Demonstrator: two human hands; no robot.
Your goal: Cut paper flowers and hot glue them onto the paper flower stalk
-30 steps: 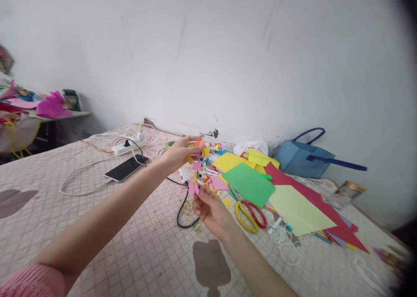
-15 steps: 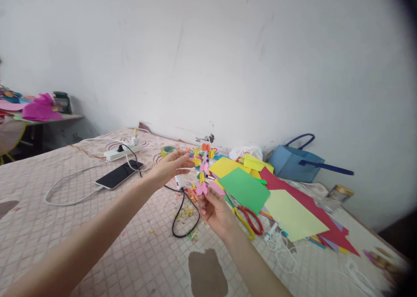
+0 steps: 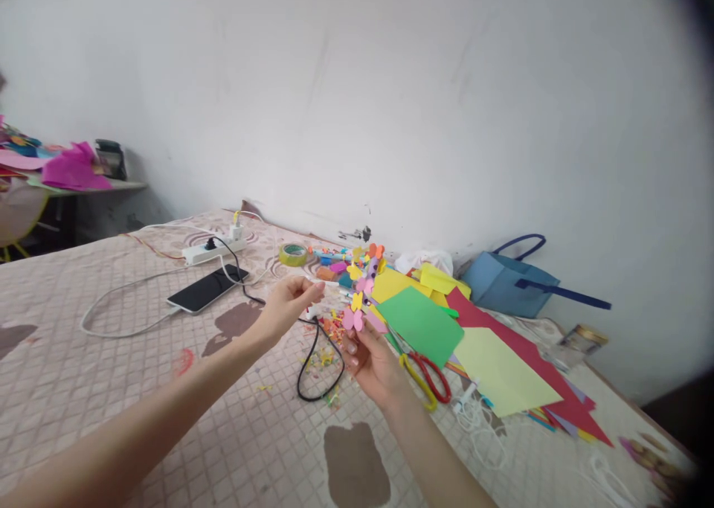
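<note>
A narrow purple paper strip decorated with small paper butterflies [image 3: 357,300] in pink, yellow and orange stands upright in front of me. My right hand [image 3: 372,363] pinches its lower end, just under a pink butterfly. To the left of the strip, apart from it, my left hand [image 3: 293,303] is closed with thumb and fingertips pressed together; whatever may be between them is too small to make out. Beneath and behind the hands lie tiny coloured paper scraps [image 3: 323,355] and a looped black cable [image 3: 301,393].
Green paper [image 3: 421,326], other coloured sheets and scissors [image 3: 429,378] lie to the right. A blue bag [image 3: 505,281] stands by the wall. On the left are a phone [image 3: 207,288] and a power strip [image 3: 215,250]; a tape roll [image 3: 293,254] sits further back.
My left hand has come away from the butterfly strip, and its fingers have gone from spread to pinched. The strip's top has tilted to the right, still in my right hand.
</note>
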